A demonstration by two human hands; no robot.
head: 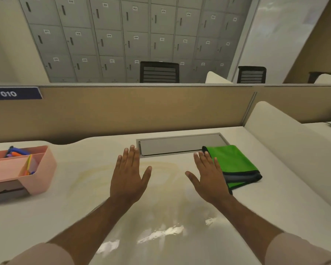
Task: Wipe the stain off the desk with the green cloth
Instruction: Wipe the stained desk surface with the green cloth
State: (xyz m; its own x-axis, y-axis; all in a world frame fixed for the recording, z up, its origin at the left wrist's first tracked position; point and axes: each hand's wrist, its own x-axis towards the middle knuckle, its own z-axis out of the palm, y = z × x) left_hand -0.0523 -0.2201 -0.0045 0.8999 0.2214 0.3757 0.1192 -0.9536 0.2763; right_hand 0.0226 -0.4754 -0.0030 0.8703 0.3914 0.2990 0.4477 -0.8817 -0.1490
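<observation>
A folded green cloth (235, 165) with a dark border lies on the white desk (266, 207), right of centre. A faint yellowish stain (96, 175) spreads in smears across the desk to the left of and under my hands. My left hand (129, 175) hovers flat over the stain, fingers spread, holding nothing. My right hand (208, 178) is also flat and open, its outer edge overlapping the cloth's left side; whether it touches the cloth is unclear.
A pink organizer tray (44, 169) with pens stands at the left edge. A grey cable flap (180, 144) sits in the desk behind my hands. A tan partition (141, 108) closes the back; a white divider (287, 134) bounds the right.
</observation>
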